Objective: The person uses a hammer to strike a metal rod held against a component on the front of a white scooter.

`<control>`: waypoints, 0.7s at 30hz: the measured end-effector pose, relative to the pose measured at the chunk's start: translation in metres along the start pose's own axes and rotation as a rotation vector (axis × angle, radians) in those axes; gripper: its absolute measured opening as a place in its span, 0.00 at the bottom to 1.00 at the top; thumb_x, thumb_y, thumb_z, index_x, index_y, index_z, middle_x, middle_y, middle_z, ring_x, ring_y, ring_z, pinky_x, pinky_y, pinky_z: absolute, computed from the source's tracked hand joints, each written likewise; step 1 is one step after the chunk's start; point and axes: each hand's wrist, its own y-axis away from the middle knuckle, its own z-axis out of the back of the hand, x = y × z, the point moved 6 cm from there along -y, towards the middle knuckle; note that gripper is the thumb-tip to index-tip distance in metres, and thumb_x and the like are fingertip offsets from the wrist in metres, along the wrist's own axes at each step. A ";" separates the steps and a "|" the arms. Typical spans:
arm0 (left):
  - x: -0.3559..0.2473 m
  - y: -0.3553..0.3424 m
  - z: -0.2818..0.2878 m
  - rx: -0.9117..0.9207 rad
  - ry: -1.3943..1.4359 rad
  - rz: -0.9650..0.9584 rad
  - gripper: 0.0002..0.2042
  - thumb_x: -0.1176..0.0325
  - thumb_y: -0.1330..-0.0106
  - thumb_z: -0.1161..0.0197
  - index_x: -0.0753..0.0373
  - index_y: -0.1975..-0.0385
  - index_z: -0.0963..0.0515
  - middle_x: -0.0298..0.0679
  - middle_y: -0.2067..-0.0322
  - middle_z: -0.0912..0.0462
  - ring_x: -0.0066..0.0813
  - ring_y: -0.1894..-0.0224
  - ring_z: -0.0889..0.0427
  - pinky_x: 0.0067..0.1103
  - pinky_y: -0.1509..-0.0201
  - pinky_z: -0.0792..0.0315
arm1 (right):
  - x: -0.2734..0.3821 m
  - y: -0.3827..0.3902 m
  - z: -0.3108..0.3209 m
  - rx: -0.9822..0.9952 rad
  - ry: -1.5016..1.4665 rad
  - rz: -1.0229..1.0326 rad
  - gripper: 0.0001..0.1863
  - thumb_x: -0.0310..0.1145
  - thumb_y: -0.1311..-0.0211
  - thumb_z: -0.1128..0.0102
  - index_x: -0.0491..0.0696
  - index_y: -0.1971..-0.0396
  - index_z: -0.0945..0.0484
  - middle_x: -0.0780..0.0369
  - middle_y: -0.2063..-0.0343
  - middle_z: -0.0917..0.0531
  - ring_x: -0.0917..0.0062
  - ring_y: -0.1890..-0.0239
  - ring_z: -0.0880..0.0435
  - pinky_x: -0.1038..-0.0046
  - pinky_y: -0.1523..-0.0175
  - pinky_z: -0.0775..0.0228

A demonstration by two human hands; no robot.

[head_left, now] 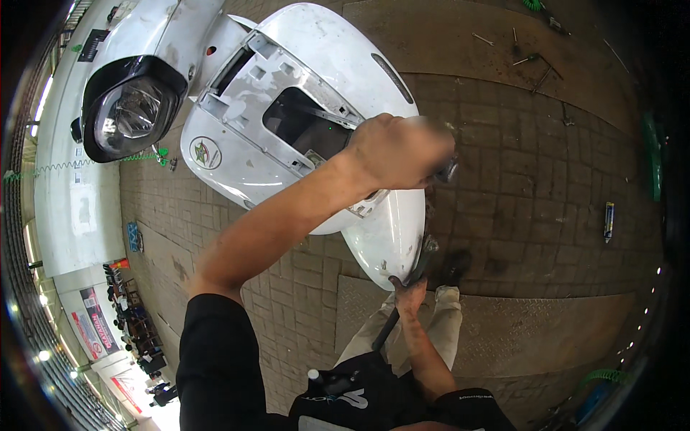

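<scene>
Firmly, the right hand grips a dark bar; the left hand is blurred over the white scooter, so I cannot tell whether it holds anything. Scuffed, with 1 round sticker and a headlight, the scooter stands ahead, above brick floor and metal plates.

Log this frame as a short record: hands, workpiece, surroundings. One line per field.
left hand: bare, over the panel's right edge; partly blurred, grip unclear
right hand: bare, closed around a dark rod near the panel's lower tip
workpiece: white vehicle body panel with a dark opening and a round sticker
upper left: headlight in a black surround
floor: brick-pattern paving, with a metal plate at lower right
far right: small tube on the paving
</scene>
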 end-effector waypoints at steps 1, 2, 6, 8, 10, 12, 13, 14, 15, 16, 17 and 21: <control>0.004 0.001 0.000 0.024 0.001 0.016 0.11 0.65 0.58 0.35 0.58 0.75 0.26 0.32 0.83 0.26 0.30 0.79 0.23 0.24 0.77 0.28 | 0.002 0.000 0.000 0.000 0.008 0.006 0.41 0.42 0.79 0.22 0.36 0.62 0.33 0.48 0.65 0.25 0.53 0.60 0.27 0.61 0.55 0.35; 0.006 0.002 0.001 0.017 0.002 0.022 0.11 0.65 0.58 0.35 0.58 0.75 0.26 0.32 0.83 0.26 0.30 0.79 0.23 0.24 0.77 0.28 | 0.002 0.000 0.000 0.008 -0.012 -0.011 0.41 0.42 0.79 0.22 0.37 0.62 0.33 0.49 0.65 0.25 0.54 0.60 0.27 0.61 0.55 0.35; 0.008 -0.001 0.001 -0.017 -0.026 0.038 0.14 0.66 0.61 0.34 0.58 0.73 0.26 0.33 0.82 0.25 0.30 0.78 0.22 0.24 0.76 0.28 | 0.000 -0.002 0.004 -0.037 0.033 0.050 0.40 0.43 0.79 0.22 0.37 0.63 0.32 0.50 0.66 0.25 0.55 0.61 0.26 0.62 0.56 0.34; 0.009 0.000 0.003 -0.037 -0.010 0.042 0.14 0.66 0.62 0.33 0.58 0.73 0.26 0.33 0.81 0.25 0.30 0.77 0.22 0.25 0.76 0.28 | 0.001 -0.003 0.011 0.027 0.002 0.026 0.38 0.42 0.74 0.23 0.37 0.62 0.32 0.50 0.66 0.24 0.56 0.61 0.25 0.64 0.56 0.33; 0.011 -0.002 0.004 -0.005 -0.029 0.086 0.17 0.65 0.63 0.33 0.58 0.71 0.26 0.33 0.81 0.25 0.30 0.77 0.22 0.24 0.75 0.27 | -0.004 -0.009 0.018 0.085 -0.032 0.003 0.35 0.40 0.70 0.25 0.37 0.62 0.32 0.49 0.66 0.24 0.57 0.62 0.25 0.65 0.57 0.32; 0.013 -0.007 0.005 -0.087 -0.041 0.099 0.17 0.65 0.64 0.32 0.58 0.70 0.26 0.33 0.80 0.24 0.30 0.77 0.22 0.24 0.75 0.28 | -0.016 -0.018 0.029 0.106 -0.322 0.099 0.27 0.36 0.58 0.32 0.37 0.60 0.32 0.50 0.66 0.23 0.61 0.63 0.24 0.68 0.58 0.32; 0.018 -0.003 0.008 -0.159 -0.060 0.131 0.18 0.65 0.65 0.32 0.58 0.70 0.25 0.33 0.80 0.24 0.30 0.77 0.22 0.23 0.74 0.28 | -0.007 -0.019 0.042 0.129 -0.146 0.155 0.20 0.31 0.50 0.39 0.37 0.60 0.32 0.52 0.66 0.23 0.65 0.64 0.24 0.69 0.57 0.32; 0.020 -0.002 0.007 -0.156 -0.059 0.131 0.18 0.65 0.65 0.32 0.58 0.70 0.25 0.33 0.80 0.24 0.30 0.77 0.22 0.23 0.74 0.28 | -0.002 -0.021 0.053 0.131 -0.147 0.152 0.20 0.31 0.50 0.39 0.37 0.60 0.32 0.52 0.66 0.23 0.65 0.64 0.24 0.69 0.57 0.32; 0.021 -0.001 0.011 -0.209 -0.078 0.117 0.17 0.64 0.65 0.32 0.58 0.71 0.25 0.33 0.79 0.24 0.29 0.77 0.22 0.23 0.75 0.28 | 0.004 -0.024 0.067 0.066 -0.158 0.184 0.18 0.32 0.48 0.40 0.37 0.61 0.32 0.53 0.67 0.23 0.66 0.65 0.24 0.69 0.58 0.32; 0.022 0.000 0.015 -0.263 -0.098 0.103 0.17 0.64 0.66 0.32 0.58 0.72 0.25 0.34 0.79 0.23 0.29 0.77 0.22 0.22 0.75 0.29 | 0.009 -0.027 0.081 0.000 -0.168 0.219 0.17 0.32 0.47 0.42 0.37 0.62 0.31 0.54 0.69 0.23 0.68 0.66 0.25 0.69 0.59 0.32; 0.023 0.001 0.014 -0.271 -0.101 0.121 0.16 0.63 0.67 0.32 0.58 0.75 0.24 0.33 0.81 0.24 0.29 0.79 0.23 0.22 0.75 0.29 | 0.013 -0.033 0.094 0.000 -0.167 0.218 0.17 0.32 0.47 0.42 0.37 0.62 0.31 0.54 0.69 0.23 0.68 0.66 0.25 0.69 0.59 0.32; 0.021 0.005 0.008 -0.221 -0.031 0.158 0.13 0.63 0.66 0.33 0.57 0.78 0.25 0.32 0.84 0.25 0.30 0.82 0.24 0.22 0.75 0.29 | 0.046 -0.046 0.136 0.020 -0.253 0.242 0.16 0.34 0.42 0.47 0.36 0.62 0.33 0.56 0.72 0.23 0.72 0.69 0.27 0.73 0.62 0.33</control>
